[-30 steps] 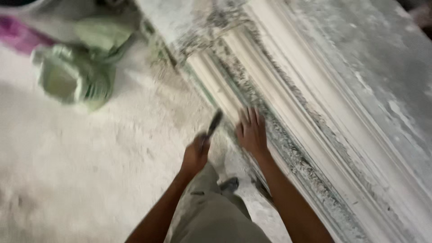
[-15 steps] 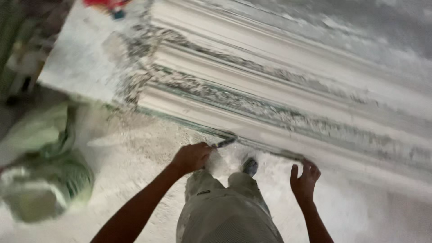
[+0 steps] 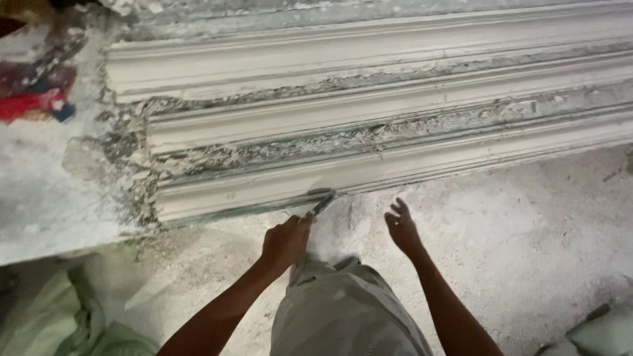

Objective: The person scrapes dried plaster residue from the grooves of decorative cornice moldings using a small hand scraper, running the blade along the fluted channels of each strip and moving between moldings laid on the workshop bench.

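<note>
— What does the left hand (image 3: 285, 241) hold?

— A narrow scraper (image 3: 318, 205), gripped in a closed fist. The handle is hidden in the palm; only a short dark blade shows, flat and thin, with its tip touching the lower front edge of the plaster moulding (image 3: 369, 125).

— And the moulding itself?

— A long, pale cast lying across the whole width of the view, made of stepped, rounded ridges with deep grooves between them. The ridges look smooth and chalky. The grooves are rough, filled with grey crumbled crust and flakes. Its left end is ragged and crumbly where it meets a flat slab (image 3: 53, 198) dusted white.

— The right hand (image 3: 402, 227)?

— Empty, fingers spread loosely apart, hovering above the floor (image 3: 527, 244) just beside the moulding's lower edge and not touching it. It sits near the scraper hand, with a patch of white powder between them.

— What is the floor like?

— Gritty and matte, coated in white dust and small chips, whiter just beneath the blade.

— Anything else nearby?

— The person's own knee in dusty grey-beige trousers (image 3: 343, 310) at the bottom centre. Crumpled pale green sacks (image 3: 59, 323) lie at the lower left, soft and creased, and another bit of green sack (image 3: 603, 336) at the lower right corner. At the upper left there is a smear of red and blue cloth (image 3: 33, 99), too blurred to tell more.
</note>
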`<action>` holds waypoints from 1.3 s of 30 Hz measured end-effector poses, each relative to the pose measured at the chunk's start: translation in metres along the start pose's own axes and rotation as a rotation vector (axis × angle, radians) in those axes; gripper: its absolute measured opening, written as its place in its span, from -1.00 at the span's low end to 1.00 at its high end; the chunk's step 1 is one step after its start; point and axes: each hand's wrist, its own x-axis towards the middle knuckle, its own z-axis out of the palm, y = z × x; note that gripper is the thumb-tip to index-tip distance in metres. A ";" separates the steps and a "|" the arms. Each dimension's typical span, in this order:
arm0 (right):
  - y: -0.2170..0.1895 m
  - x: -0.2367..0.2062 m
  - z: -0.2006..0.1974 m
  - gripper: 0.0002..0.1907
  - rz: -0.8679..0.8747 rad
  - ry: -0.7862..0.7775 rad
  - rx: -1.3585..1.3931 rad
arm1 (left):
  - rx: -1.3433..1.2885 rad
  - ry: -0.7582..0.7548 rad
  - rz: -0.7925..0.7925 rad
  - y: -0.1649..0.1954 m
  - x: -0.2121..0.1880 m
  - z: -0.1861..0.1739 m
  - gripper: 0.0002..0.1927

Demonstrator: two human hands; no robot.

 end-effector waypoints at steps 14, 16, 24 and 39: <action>0.012 -0.024 -0.044 -0.52 0.130 -0.130 0.181 | -0.045 -0.067 0.065 0.085 0.083 0.067 -0.65; 0.021 -0.023 -0.058 -0.51 0.174 -0.129 0.265 | -0.020 -0.094 0.057 0.081 0.081 0.055 -0.63; 0.071 0.000 -0.114 -0.51 0.198 -0.174 0.374 | -0.011 -0.011 0.102 0.147 0.125 0.098 -0.71; 0.193 0.084 -0.277 -0.60 -0.063 -0.158 0.166 | 0.049 -0.157 -0.122 0.251 0.190 0.151 -0.64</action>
